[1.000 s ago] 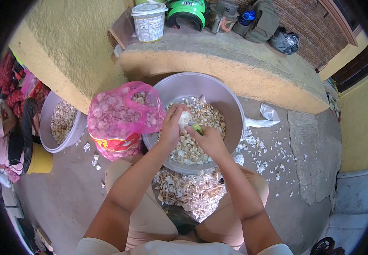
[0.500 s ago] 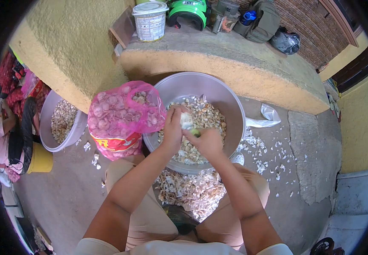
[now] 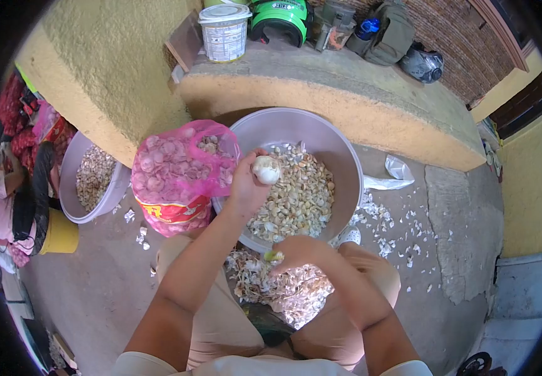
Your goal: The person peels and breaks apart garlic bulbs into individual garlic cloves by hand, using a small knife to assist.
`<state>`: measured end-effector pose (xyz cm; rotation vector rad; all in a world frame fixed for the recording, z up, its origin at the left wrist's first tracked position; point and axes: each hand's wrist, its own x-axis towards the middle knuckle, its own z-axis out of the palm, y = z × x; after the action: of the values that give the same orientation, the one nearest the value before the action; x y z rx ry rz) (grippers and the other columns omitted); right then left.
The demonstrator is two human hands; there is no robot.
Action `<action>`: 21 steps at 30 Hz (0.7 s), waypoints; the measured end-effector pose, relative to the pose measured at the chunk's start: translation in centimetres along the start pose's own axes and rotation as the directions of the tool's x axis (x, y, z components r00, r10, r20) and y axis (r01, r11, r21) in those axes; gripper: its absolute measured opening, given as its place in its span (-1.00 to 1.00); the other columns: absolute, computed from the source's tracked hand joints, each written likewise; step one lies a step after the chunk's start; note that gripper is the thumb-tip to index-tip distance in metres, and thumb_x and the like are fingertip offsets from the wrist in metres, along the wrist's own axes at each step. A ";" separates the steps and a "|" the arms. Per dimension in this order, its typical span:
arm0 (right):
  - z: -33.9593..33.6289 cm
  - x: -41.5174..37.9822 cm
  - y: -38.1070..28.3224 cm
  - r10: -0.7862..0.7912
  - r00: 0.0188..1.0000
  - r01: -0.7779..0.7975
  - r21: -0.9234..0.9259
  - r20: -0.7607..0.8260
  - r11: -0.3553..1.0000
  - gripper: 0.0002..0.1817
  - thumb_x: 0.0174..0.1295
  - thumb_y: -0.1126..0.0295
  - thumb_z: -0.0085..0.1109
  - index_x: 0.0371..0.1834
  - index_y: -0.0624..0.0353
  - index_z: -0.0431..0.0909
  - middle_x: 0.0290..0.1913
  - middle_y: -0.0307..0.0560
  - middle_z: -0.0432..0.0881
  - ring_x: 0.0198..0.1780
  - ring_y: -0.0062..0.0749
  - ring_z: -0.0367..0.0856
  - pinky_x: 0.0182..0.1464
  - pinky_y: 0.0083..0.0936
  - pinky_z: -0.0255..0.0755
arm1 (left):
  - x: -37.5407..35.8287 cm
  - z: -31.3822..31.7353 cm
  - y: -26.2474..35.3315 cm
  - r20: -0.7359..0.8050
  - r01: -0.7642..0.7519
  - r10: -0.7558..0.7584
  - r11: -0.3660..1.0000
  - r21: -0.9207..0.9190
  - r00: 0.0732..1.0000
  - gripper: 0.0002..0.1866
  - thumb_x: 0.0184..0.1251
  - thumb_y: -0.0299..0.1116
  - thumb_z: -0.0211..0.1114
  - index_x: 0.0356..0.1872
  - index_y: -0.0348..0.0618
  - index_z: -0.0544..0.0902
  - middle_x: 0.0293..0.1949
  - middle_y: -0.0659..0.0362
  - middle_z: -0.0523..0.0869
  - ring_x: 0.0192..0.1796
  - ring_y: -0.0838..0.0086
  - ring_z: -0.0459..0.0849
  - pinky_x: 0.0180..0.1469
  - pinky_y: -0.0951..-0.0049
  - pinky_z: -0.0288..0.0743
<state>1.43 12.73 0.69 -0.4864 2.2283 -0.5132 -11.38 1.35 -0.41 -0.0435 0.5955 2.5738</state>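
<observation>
My left hand [image 3: 247, 185] is closed around a whole white garlic bulb [image 3: 266, 170], held up over the left part of a big lilac tub [image 3: 353, 188]. Many loose garlic cloves [image 3: 296, 194] lie inside that tub. Nearer to me, my right hand [image 3: 300, 254] is over the tub's front rim, its fingers curled on a small yellow-green object [image 3: 274, 255]; its kind does not show clearly. Below that hand, a heap of garlic skins [image 3: 283, 285] lies between my legs. A pink mesh sack of garlic bulbs [image 3: 170, 172] stands against the tub's left side.
At the left, another lilac tub [image 3: 73, 188] holds cloves, close to a person [image 3: 8, 200] seated by a yellow bucket [image 3: 59, 232]. Behind is a concrete ledge [image 3: 321, 78] bearing a white pail [image 3: 224, 37], helmets and a backpack [image 3: 387, 34]. Skin scraps [image 3: 387, 225] litter the floor.
My right hand has moved away from the bulb, back toward me to the tub's front edge, with the yellow-green object. The left hand still holds the garlic bulb, slightly farther left.
</observation>
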 end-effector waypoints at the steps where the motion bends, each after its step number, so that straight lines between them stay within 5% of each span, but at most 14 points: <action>1: -1.1 -0.5 0.4 0.012 0.998 -0.008 0.052 -0.065 0.999 -0.37 -0.13 -0.12 0.10 -0.13 0.19 0.47 -0.24 0.14 0.55 -0.17 -0.05 0.53 -0.14 -0.27 0.39 | -0.1 0.1 0.0 0.006 -0.008 0.008 1.000 -0.002 1.000 -0.80 0.25 -0.26 -0.10 -0.32 -0.13 0.43 -0.32 0.13 0.53 -0.20 0.35 0.51 -0.07 0.23 0.39; 2: -2.5 -1.0 1.0 0.026 0.991 -0.013 0.103 -0.129 0.995 -0.37 -0.10 -0.10 0.09 -0.08 0.17 0.44 -0.20 0.15 0.54 -0.13 -0.03 0.51 -0.10 -0.27 0.37 | -0.3 0.1 -0.1 0.011 -0.016 0.016 1.000 -0.005 1.000 -0.83 0.24 -0.30 -0.10 -0.31 -0.14 0.42 -0.30 0.12 0.52 -0.19 0.36 0.50 -0.07 0.28 0.38; 4: -3.9 -1.6 2.7 -0.109 0.881 0.234 0.224 -0.460 0.946 -0.51 0.01 -0.03 0.06 -0.22 0.21 0.47 -0.41 0.06 0.56 -0.33 -0.19 0.57 -0.30 -0.35 0.43 | -0.5 0.4 -0.1 0.014 -0.059 0.058 0.998 0.030 0.998 -0.85 0.22 -0.36 -0.11 -0.29 -0.14 0.41 -0.28 0.13 0.50 -0.17 0.38 0.49 -0.06 0.33 0.38; 7: -6.5 -2.0 2.1 0.221 0.905 0.201 0.822 -0.365 0.533 -0.66 0.15 0.08 0.02 -0.47 0.17 0.41 -0.61 -0.20 0.44 -0.58 -0.55 0.44 -0.48 -0.56 0.40 | -1.0 1.5 -0.4 0.007 -0.152 0.153 0.971 0.187 0.988 -0.85 0.20 -0.40 -0.12 -0.27 -0.15 0.39 -0.26 0.14 0.47 -0.15 0.42 0.46 -0.05 0.36 0.35; 10: -6.5 -1.0 0.4 0.332 0.805 0.342 0.842 -0.491 0.417 -0.66 0.19 0.10 -0.01 -0.60 0.09 0.30 -0.72 -0.38 0.25 -0.72 -0.73 0.23 -0.66 -0.72 0.26 | -1.4 2.0 -1.3 0.038 -0.244 0.248 0.894 0.376 0.968 -0.84 0.16 -0.45 -0.13 -0.25 -0.17 0.38 -0.22 0.16 0.43 -0.12 0.47 0.42 -0.03 0.43 0.29; 21: -5.5 0.2 -0.1 0.443 0.738 0.257 0.819 -0.509 0.513 -0.56 0.17 0.03 -0.01 -0.69 0.13 0.31 -0.77 -0.33 0.27 -0.76 -0.69 0.24 -0.75 -0.69 0.17 | -1.4 0.7 -2.8 0.240 -0.424 0.365 0.601 0.678 0.900 -0.81 0.13 -0.42 -0.11 -0.22 -0.16 0.35 -0.15 0.15 0.37 -0.07 0.48 0.36 0.05 0.48 0.19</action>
<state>-2.88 13.62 3.99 0.4823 2.2067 -1.8763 -8.82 3.18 -0.74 0.5125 1.7172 2.5143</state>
